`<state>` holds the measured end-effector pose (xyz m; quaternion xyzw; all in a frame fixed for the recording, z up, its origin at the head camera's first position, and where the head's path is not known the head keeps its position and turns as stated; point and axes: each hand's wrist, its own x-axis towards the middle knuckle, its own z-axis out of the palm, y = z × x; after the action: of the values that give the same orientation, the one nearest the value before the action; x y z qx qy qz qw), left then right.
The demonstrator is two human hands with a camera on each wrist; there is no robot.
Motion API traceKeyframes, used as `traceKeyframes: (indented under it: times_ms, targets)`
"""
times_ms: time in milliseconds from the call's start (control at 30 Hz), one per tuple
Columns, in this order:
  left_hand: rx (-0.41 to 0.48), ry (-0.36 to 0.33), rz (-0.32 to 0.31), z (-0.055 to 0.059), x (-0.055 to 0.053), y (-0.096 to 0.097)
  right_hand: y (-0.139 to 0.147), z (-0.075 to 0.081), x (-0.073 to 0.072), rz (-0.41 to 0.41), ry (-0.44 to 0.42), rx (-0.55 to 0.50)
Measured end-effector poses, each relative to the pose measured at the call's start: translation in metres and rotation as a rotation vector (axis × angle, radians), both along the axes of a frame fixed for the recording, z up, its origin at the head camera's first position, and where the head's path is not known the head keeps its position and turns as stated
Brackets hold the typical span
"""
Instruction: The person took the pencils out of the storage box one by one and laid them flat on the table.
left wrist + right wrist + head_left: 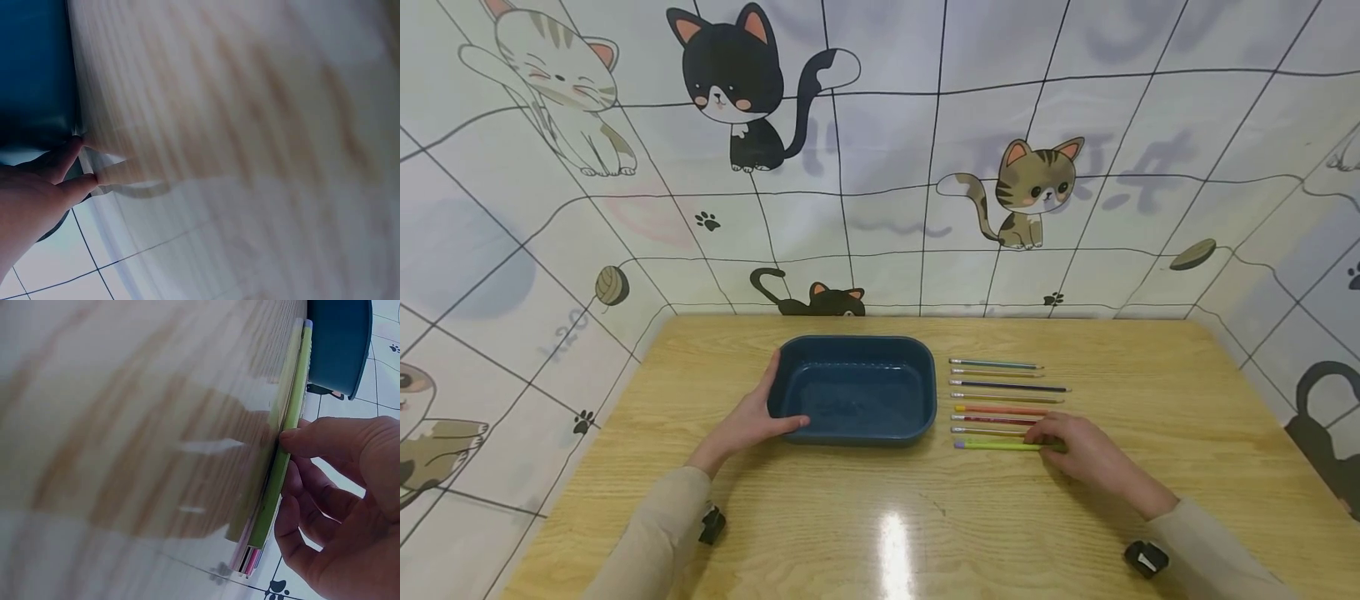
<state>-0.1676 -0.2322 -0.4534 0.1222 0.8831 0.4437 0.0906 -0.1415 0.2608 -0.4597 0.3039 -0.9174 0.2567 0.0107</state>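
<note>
A dark blue rectangular dish point(880, 439) sits on the wooden table. My left hand point(747, 427) grips its left end, the thumb over the near rim and the fingers along the outer side. To the right of the dish, several pencils lie in a row with their eraser ends leftward. My right hand point(1081, 450) pinches the nearest, a light green pencil point(996, 446), close to its right end. In the right wrist view, the thumb presses the green pencil point(299, 387) from the near side while other fingers curl behind it. The hand covers some right-hand tips.
Beyond the green one lie a red pencil point(985, 418), an orange pencil point(992, 409) and a dark pencil point(1007, 385). A cat-printed cloth point(895, 217) hangs behind the table point(820, 533). Black wrist devices point(1146, 558) show near both sleeves.
</note>
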Motion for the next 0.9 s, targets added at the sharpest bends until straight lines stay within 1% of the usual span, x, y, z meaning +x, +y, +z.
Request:
traceKeyframes:
  times_ms: [200, 333, 533, 600, 733, 900]
  targets:
    - [0.006, -0.002, -0.003, 0.003, 0.001, 0.001, 0.001, 0.003, 0.002, -0.015, -0.006, 0.001]
    - [0.008, -0.006, -0.008, 0.003, 0.001, 0.001, 0.002, 0.003, 0.003, -0.009, -0.013, -0.010]
    - [-0.011, 0.006, -0.009, 0.001, 0.000, 0.000, 0.006, 0.005, 0.003, 0.006, 0.014, -0.049]
    - [-0.019, 0.011, -0.007, 0.000, -0.001, 0.000, 0.008, 0.007, 0.002, -0.002, 0.016, -0.065]
    - [-0.041, 0.023, -0.009, 0.000, 0.000, -0.001, 0.013, 0.014, 0.000, -0.035, -0.005, -0.092]
    - [-0.056, 0.036, -0.008, 0.003, 0.001, 0.000, 0.022, 0.023, -0.005, -0.069, 0.024, -0.112]
